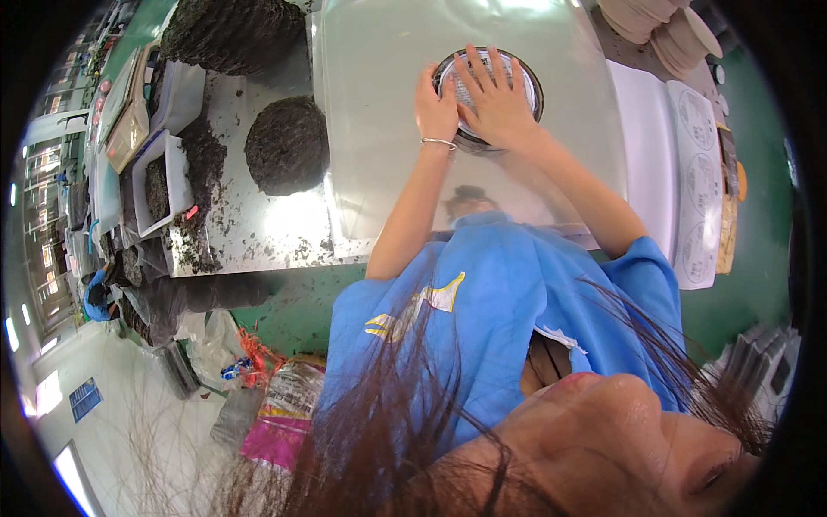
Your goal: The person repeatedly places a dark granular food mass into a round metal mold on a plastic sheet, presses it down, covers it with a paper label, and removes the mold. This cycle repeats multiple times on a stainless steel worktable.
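A round, dark-edged pack (479,143) lies on the smooth, shiny worktop (387,174) in front of me. On its top is a round white paper label (462,92) bearing print. My left hand (437,106), with a bangle at the wrist, curls around the pack's left edge, its thumb on the label. Flat across the top and right side of the label lies my right hand (496,103), fingers spread. Much of the label is hidden under it. What the pack contains cannot be made out under the label.
To the left sit a dark round stack of what looks like dried seaweed (287,145), a bigger stack (232,35) and a white bin (181,187) amid loose flakes. Printed label sheets (698,187) lie right, beige discs (685,42) beyond. Another person (98,297) is far left.
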`<action>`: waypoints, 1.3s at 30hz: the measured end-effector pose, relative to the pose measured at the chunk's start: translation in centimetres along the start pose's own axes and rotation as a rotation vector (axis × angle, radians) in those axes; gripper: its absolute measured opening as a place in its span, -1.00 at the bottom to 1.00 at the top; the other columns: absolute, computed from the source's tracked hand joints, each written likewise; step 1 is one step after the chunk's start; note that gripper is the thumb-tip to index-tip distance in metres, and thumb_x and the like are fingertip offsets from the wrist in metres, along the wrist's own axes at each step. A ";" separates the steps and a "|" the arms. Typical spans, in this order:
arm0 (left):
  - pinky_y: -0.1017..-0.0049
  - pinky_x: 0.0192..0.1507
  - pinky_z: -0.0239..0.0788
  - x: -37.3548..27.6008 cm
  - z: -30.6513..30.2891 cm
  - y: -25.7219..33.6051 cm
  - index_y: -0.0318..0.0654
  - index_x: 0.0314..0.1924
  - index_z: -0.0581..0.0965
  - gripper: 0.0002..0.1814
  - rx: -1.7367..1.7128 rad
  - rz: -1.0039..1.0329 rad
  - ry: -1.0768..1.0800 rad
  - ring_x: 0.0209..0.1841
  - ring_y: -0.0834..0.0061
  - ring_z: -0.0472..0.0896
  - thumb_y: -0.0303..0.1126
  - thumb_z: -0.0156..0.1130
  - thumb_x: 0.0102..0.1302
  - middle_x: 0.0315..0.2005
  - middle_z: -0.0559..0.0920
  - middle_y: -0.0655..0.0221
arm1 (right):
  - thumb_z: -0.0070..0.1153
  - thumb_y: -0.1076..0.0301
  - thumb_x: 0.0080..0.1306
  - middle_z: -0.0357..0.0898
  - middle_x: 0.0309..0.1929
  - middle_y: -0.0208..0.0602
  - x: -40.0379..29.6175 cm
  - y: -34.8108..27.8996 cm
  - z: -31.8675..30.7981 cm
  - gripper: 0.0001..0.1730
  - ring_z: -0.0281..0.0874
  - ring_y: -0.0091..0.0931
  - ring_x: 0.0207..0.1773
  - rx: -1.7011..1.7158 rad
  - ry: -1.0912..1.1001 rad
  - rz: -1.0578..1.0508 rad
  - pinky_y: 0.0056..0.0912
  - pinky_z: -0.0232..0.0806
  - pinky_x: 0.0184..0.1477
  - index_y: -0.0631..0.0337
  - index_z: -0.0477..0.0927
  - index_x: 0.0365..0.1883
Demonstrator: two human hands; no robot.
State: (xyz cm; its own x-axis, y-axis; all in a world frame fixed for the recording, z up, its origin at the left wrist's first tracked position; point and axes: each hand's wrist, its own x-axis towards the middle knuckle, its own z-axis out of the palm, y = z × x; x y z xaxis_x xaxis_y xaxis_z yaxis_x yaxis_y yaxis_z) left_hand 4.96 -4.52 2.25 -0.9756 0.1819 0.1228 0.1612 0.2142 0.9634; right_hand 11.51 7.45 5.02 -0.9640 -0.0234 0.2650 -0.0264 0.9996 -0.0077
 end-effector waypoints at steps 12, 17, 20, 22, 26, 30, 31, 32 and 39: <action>0.40 0.21 0.41 -0.1 -2.0 2.2 -0.26 0.24 0.52 -0.52 -0.669 -0.313 -0.159 0.07 0.45 0.60 -0.07 0.23 0.53 -0.01 0.69 0.32 | 0.01 0.05 0.57 0.26 0.50 -0.09 -3.2 3.4 -0.9 -0.27 0.27 -0.31 0.47 1.369 0.272 0.482 -0.19 0.17 0.48 0.30 0.18 0.55; 0.40 0.14 0.50 0.3 -2.5 0.6 -0.20 0.21 0.55 -0.55 -0.839 -0.510 -0.256 0.05 0.52 0.63 -0.03 0.18 0.55 -0.02 0.70 0.44 | 0.06 0.28 0.57 0.46 0.32 -0.27 -3.1 3.3 -2.4 -0.43 0.43 -0.48 0.31 2.042 0.328 0.720 -0.35 0.37 0.30 0.23 0.29 0.48; 0.36 0.14 0.51 -0.1 -2.7 1.3 -0.21 0.13 0.58 -0.59 -0.954 -0.558 -0.284 0.05 0.49 0.65 -0.05 0.21 0.53 0.00 0.71 0.42 | 0.13 0.29 0.53 0.48 0.29 -0.26 -3.0 3.8 -2.8 -0.42 0.43 -0.48 0.31 1.938 0.289 0.708 -0.35 0.36 0.31 0.21 0.32 0.46; 0.34 0.15 0.52 -0.1 -2.2 1.0 -0.20 0.11 0.59 -0.60 -1.056 -0.558 -0.310 0.05 0.47 0.66 -0.04 0.24 0.51 0.01 0.72 0.40 | 0.17 0.31 0.50 0.49 0.28 -0.26 -2.7 4.5 -1.8 -0.39 0.43 -0.48 0.30 1.860 0.291 0.666 -0.35 0.36 0.30 0.19 0.32 0.46; 0.37 0.03 0.58 -0.6 -1.5 3.0 -0.25 -0.05 0.63 -0.65 -1.223 -0.602 -0.240 -0.12 0.47 0.71 -0.09 0.30 0.47 -0.16 0.76 0.33 | 0.23 0.32 0.45 0.50 0.27 -0.26 -2.9 4.8 -2.8 -0.36 0.45 -0.45 0.28 1.892 0.292 0.603 -0.34 0.35 0.29 0.17 0.33 0.45; 0.42 0.07 0.56 -0.1 -1.5 1.9 -0.24 -0.05 0.62 -0.58 -1.157 -0.605 -0.253 -0.05 0.49 0.69 0.02 0.23 0.50 -0.14 0.74 0.36 | 0.30 0.29 0.40 0.53 0.24 -0.25 -2.5 7.3 -5.0 -0.31 0.47 -0.41 0.28 1.595 0.281 0.236 -0.32 0.35 0.28 0.16 0.34 0.45; 0.45 0.06 0.55 0.3 -1.5 1.1 -0.25 -0.01 0.59 -0.56 -1.094 -0.579 -0.250 -0.05 0.51 0.68 0.03 0.24 0.49 -0.15 0.72 0.40 | 0.32 0.27 0.39 0.54 0.24 -0.24 -2.8 8.1 -5.2 -0.30 0.48 -0.40 0.28 1.500 0.265 0.158 -0.32 0.35 0.29 0.16 0.34 0.45; 0.47 0.06 0.54 0.7 -1.6 -0.1 -0.26 0.03 0.57 -0.53 -1.032 -0.552 -0.246 -0.05 0.52 0.67 0.05 0.26 0.48 -0.16 0.70 0.43 | 0.30 0.27 0.40 0.53 0.27 -0.23 -2.9 9.4 -4.6 -0.30 0.45 -0.40 0.32 1.429 0.220 0.252 -0.31 0.31 0.33 0.18 0.34 0.45; 0.14 0.30 0.34 -0.9 -3.3 3.9 -0.14 0.34 0.32 -0.36 -0.481 -0.181 -0.010 0.41 0.33 0.29 -0.16 0.41 0.39 0.35 0.28 0.35 | 0.11 -0.05 0.49 0.46 0.37 -0.05 -9.6 26.8 -9.4 -0.17 0.42 -0.20 0.40 1.902 0.949 0.715 -0.04 0.27 0.45 0.21 0.13 0.54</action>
State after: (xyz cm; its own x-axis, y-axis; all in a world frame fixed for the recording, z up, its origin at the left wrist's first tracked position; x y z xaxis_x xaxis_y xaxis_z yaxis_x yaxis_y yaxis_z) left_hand 5.96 -6.99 6.63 -0.9798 0.1920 -0.0562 -0.0993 -0.2225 0.9699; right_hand 22.59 34.58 11.35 -0.5757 0.8170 0.0344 -0.5455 -0.3524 -0.7604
